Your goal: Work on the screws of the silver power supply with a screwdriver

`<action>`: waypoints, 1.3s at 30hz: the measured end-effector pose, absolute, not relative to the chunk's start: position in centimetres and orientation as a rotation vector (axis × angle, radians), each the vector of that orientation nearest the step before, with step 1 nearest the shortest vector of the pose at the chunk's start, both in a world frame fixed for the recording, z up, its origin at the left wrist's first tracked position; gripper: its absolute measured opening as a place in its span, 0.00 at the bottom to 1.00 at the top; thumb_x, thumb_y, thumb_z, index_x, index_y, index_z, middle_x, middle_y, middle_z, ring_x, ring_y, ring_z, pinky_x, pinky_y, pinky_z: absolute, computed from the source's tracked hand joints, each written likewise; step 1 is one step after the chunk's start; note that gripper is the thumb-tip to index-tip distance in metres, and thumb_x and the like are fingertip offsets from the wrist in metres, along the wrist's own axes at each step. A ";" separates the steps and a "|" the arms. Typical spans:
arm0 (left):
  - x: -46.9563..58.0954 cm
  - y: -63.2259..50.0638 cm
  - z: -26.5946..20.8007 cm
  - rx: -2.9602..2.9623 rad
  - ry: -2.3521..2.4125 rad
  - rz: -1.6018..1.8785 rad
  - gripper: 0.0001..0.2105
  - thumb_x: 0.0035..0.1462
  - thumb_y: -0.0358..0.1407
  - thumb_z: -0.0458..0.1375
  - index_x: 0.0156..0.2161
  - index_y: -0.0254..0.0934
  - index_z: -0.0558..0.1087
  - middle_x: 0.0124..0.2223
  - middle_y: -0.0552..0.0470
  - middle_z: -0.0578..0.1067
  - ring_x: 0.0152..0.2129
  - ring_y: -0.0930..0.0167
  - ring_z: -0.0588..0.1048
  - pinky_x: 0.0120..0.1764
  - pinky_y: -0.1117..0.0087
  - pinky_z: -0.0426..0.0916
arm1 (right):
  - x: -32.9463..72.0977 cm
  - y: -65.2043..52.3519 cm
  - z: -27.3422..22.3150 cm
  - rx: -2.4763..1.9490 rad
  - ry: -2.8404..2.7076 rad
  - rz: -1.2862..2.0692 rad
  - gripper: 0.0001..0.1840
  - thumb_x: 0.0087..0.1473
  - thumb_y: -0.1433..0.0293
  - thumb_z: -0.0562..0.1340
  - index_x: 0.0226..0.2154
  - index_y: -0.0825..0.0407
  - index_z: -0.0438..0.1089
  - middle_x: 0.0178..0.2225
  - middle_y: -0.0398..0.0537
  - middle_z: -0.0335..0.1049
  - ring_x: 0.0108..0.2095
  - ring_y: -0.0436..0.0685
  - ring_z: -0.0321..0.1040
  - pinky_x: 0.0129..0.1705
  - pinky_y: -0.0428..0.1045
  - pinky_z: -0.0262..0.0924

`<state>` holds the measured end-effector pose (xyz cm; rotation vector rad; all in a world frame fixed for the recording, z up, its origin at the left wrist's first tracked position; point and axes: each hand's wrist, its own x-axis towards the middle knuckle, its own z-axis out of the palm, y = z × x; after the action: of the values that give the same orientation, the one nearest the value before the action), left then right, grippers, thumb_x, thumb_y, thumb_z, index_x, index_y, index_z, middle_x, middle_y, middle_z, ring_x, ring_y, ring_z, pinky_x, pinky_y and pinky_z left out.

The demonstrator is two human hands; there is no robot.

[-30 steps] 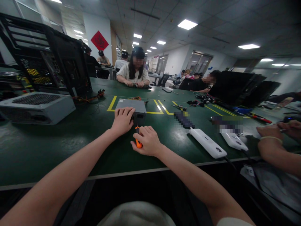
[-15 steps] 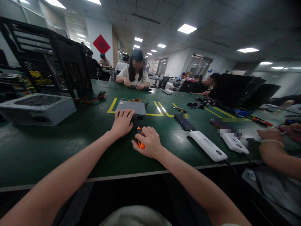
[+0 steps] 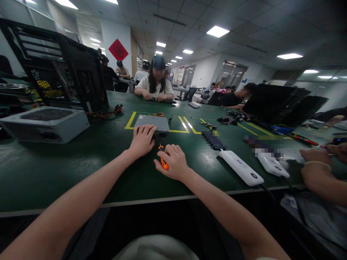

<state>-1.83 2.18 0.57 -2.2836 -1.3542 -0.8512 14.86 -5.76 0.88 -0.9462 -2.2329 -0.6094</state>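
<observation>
Grey metal box (image 3: 159, 123) lay at twelve o'clock; our left hand (image 3: 142, 140) lay spread over its near edge, our right hand (image 3: 175, 162) gripped an orange screwdriver (image 3: 164, 164) at its six o'clock.

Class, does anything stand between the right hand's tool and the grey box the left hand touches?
Nothing visible does. The orange tool points toward the near side of the box; the left hand, resting on it, lies left of that path. Whether the tool touches is unclear.
</observation>
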 end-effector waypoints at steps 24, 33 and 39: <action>-1.8 2.0 0.6 -2.281 -1.361 -0.843 0.24 0.53 0.33 0.49 0.57 0.38 0.59 0.57 0.44 0.63 0.54 0.59 0.58 0.55 0.54 0.46 | 15.1 -5.5 0.6 -0.906 -2.243 -0.525 0.12 0.52 0.62 0.54 0.34 0.52 0.67 0.27 0.46 0.65 0.27 0.52 0.59 0.32 0.48 0.49; -1.8 2.0 0.8 -2.277 -1.349 -0.833 0.24 0.53 0.33 0.49 0.56 0.36 0.59 0.57 0.43 0.63 0.53 0.58 0.58 0.55 0.54 0.47 | 15.2 -5.4 0.7 -0.939 -2.190 -0.423 0.17 0.53 0.61 0.54 0.39 0.56 0.66 0.27 0.45 0.65 0.27 0.52 0.59 0.32 0.48 0.49; -1.8 2.0 0.8 -2.267 -1.339 -0.837 0.24 0.53 0.33 0.49 0.56 0.36 0.59 0.56 0.43 0.63 0.53 0.59 0.58 0.55 0.54 0.47 | 15.1 -5.6 0.8 -0.867 -2.266 -0.522 0.11 0.50 0.65 0.55 0.33 0.53 0.67 0.28 0.47 0.64 0.29 0.53 0.57 0.34 0.50 0.48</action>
<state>-1.83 1.99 0.75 -2.2667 -1.3394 -0.8368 15.09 -5.56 0.83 -0.8672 -2.2660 -0.5218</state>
